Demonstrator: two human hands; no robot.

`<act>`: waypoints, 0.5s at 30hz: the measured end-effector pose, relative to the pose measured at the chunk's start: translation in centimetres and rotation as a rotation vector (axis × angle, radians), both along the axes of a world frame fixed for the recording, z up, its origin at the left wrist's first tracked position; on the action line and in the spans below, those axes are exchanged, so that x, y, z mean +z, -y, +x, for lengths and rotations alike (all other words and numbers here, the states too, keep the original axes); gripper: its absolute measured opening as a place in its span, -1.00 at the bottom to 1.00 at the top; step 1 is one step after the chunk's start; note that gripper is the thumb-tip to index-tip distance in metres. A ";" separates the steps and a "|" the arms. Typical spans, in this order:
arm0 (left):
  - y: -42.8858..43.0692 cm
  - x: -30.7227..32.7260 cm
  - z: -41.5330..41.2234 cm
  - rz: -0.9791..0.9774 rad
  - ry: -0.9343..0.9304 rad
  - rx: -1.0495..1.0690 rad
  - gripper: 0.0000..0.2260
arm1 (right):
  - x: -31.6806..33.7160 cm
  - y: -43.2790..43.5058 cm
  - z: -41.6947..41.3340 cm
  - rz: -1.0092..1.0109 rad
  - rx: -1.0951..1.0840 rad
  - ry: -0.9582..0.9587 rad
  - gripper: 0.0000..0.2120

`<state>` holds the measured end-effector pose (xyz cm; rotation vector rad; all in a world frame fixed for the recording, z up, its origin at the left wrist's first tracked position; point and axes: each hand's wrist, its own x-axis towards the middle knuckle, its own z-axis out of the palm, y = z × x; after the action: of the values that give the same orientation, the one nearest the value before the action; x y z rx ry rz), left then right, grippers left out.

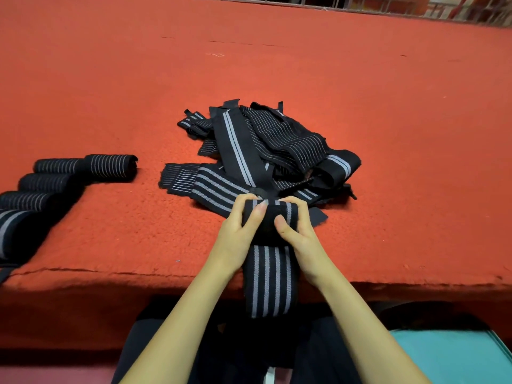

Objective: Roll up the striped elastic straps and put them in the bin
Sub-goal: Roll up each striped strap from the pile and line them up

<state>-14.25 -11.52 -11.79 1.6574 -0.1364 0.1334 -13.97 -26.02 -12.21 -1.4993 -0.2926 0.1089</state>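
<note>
Tabletop (388, 106): one, red and felt-like, filling most of my view.
Loose pile (277, 139): striped elastic straps in a tangle at the middle, just beyond my hands. They overlap too much for me to count.
Finished rolls (110, 166): five by my count, in a row at the near left, well apart from the hands. The nearest is cut off by the picture's edge.
Teal thing (448, 356): one, near right, below the tabletop's edge. It may be the bin, but I cannot tell.
Strap in work (267, 220): one, partly rolled, at the near edge. The roll's long axis runs left to right.
Tail (267, 281): the unrolled length, running straight toward me and hanging over the near edge.
Left hand (238, 231): grasps the roll's left end, thumb on the near face.
Right hand (299, 231): grasps the right end likewise; neither is nearer.
Coming move: I judge more rolling toward me, along the tail.
</note>
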 end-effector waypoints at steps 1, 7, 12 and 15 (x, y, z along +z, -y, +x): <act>0.0 -0.1 -0.2 -0.024 0.016 0.007 -0.81 | 0.0 0.0 -0.1 -0.017 0.007 0.009 -0.62; -0.6 -1.0 -0.6 0.038 0.216 0.066 -0.74 | 0.3 -0.3 -0.3 -0.071 0.025 0.046 -0.53; -0.4 -1.1 -0.4 0.087 0.144 -0.011 -0.68 | 0.2 0.0 -0.2 -0.016 -0.026 0.012 -0.57; -0.4 -0.5 0.1 0.015 -0.054 -0.018 -0.59 | 0.1 0.0 -0.3 -0.063 -0.034 0.037 -0.58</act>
<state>-14.16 -11.08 -12.29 1.6731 -0.1109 0.0741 -14.28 -26.06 -12.11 -1.5695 -0.2959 0.0640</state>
